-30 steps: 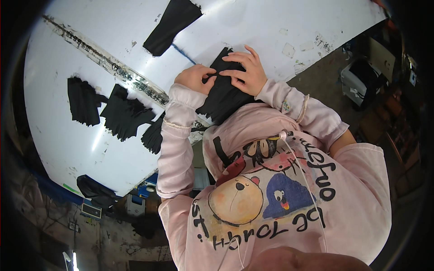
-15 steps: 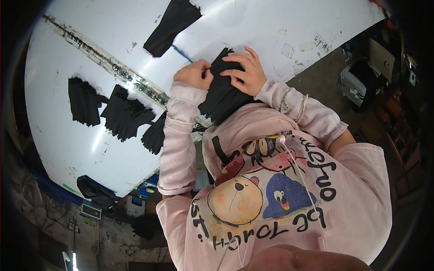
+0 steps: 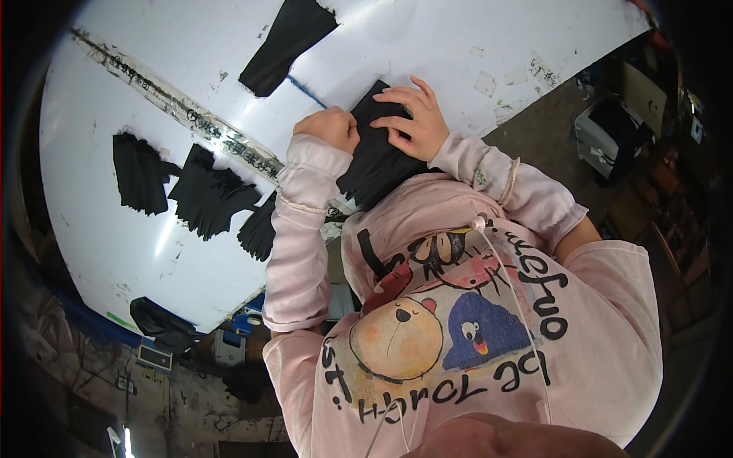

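A stack of black cloth pieces (image 3: 376,172) lies at the near edge of the white table, in front of my body. My left hand (image 3: 326,131) has its fingers closed at the stack's left edge, pinching the cloth; its fingertips are partly hidden. My right hand (image 3: 412,120) lies on top of the stack with fingers spread and bent. Both forearms are in pale pink sleeve covers. A separate black tapered cloth piece (image 3: 282,49) lies beyond the stack, beside a short blue line on the table.
Several ragged black cloth bundles (image 3: 208,187) lie to the left, along a taped strip crossing the white table (image 3: 496,30). A black bundle (image 3: 160,324) sits at the near-left edge. Off the right edge stand a grey object (image 3: 603,133) and a board (image 3: 643,95) on the floor.
My left hand's thumb and index finger, earlier apart, have closed together at the stack's edge and curled in. My right hand has barely moved.
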The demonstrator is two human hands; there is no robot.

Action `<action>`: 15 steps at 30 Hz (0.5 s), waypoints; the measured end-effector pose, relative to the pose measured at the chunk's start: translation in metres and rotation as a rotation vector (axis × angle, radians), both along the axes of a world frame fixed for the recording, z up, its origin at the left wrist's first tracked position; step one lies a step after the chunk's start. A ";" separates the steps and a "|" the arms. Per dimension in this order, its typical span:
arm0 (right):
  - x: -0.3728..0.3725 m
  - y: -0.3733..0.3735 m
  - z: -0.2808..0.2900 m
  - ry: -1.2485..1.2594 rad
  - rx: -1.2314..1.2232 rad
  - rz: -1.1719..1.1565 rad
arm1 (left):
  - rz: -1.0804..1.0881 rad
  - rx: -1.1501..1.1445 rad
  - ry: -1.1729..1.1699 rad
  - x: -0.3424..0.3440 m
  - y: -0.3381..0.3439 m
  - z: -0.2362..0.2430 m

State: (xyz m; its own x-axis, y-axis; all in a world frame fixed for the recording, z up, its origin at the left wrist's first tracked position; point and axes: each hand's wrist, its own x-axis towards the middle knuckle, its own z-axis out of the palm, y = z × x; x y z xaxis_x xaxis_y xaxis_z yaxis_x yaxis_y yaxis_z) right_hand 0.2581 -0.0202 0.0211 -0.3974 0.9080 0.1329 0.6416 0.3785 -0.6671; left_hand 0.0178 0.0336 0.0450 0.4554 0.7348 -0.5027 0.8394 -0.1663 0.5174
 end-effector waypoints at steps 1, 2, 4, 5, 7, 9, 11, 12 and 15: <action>0.000 0.000 0.000 -0.001 0.000 -0.001 | 0.004 0.014 -0.006 -0.001 -0.002 -0.004; 0.001 0.000 0.000 -0.002 0.000 -0.004 | 0.005 0.029 -0.014 0.001 -0.001 -0.004; 0.002 -0.001 -0.002 -0.003 0.001 -0.010 | 0.134 -0.021 -0.035 0.001 0.000 -0.001; 0.001 -0.001 -0.001 -0.003 0.002 -0.010 | 0.201 -0.047 -0.044 0.001 0.000 0.002; 0.001 0.000 0.000 -0.001 0.003 -0.011 | 0.212 -0.043 -0.121 -0.003 -0.004 -0.010; 0.001 -0.001 0.001 -0.008 0.001 -0.014 | 0.210 -0.025 -0.204 -0.008 -0.007 -0.014; 0.001 -0.001 0.000 -0.009 0.001 -0.018 | 0.196 0.006 -0.296 -0.011 -0.010 -0.017; 0.000 0.000 0.000 -0.008 0.002 -0.021 | 0.182 0.025 -0.315 -0.012 -0.011 -0.019; 0.000 -0.001 -0.002 -0.007 -0.001 -0.025 | 0.151 0.063 -0.351 -0.012 -0.013 -0.020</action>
